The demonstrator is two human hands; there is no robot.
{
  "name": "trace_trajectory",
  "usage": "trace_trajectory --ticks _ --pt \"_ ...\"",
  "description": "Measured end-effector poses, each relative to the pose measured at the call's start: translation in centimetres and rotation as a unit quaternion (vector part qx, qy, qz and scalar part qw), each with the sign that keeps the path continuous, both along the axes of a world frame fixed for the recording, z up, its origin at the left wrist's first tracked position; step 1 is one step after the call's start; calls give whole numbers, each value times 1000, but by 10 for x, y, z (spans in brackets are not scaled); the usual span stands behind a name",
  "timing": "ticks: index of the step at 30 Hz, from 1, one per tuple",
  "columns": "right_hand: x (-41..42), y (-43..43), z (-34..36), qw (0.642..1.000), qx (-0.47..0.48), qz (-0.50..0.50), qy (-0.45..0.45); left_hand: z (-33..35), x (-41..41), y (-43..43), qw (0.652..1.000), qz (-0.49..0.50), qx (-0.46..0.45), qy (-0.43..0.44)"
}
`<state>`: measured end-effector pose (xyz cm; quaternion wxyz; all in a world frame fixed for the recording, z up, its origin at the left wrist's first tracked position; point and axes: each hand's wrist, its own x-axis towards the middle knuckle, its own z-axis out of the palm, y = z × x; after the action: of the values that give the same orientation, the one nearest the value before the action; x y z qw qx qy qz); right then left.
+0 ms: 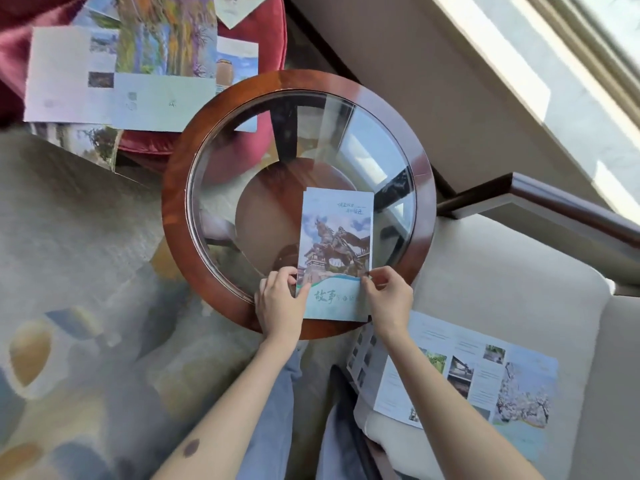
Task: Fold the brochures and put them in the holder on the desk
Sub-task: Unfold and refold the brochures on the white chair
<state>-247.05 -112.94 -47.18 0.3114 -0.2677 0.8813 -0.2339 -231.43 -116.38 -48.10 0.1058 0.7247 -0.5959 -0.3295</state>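
A folded brochure [336, 251] with a statue picture on its cover lies on the round glass-topped table [180, 216], its near end over the wooden rim. My left hand [278, 303] pinches its lower left edge, thumb on top. My right hand [389, 297] pinches its lower right edge. An unfolded brochure [478, 372] lies flat on the cream seat cushion to my right. Several more unfolded brochures [138, 74] are spread over the red chair at the far left. No holder is in view.
The cream armchair [519, 289] with a dark wooden arm stands at the right. A red upholstered chair [263, 36] sits beyond the table. A patterned rug [86, 306] covers the floor at the left. My knees are below the table's near rim.
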Motion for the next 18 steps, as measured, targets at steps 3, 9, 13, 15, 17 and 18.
trace_trajectory --ticks 3,9,13,15,17,18 --pt "-5 2 3 1000 -7 -5 10 6 -4 0 1000 -7 -29 0" --pt "-39 23 14 997 -9 -74 34 21 -46 4 986 -132 -29 97" --pt "-80 67 15 991 28 -118 51 30 -93 31 964 -201 -38 171" --pt "-103 95 13 986 50 -151 55 28 -116 50 953 -236 -27 189" --pt "-123 123 10 981 67 -173 52 22 -138 70 946 -268 -2 185" --pt "-132 137 9 980 73 -181 50 17 -147 80 944 -281 8 175"
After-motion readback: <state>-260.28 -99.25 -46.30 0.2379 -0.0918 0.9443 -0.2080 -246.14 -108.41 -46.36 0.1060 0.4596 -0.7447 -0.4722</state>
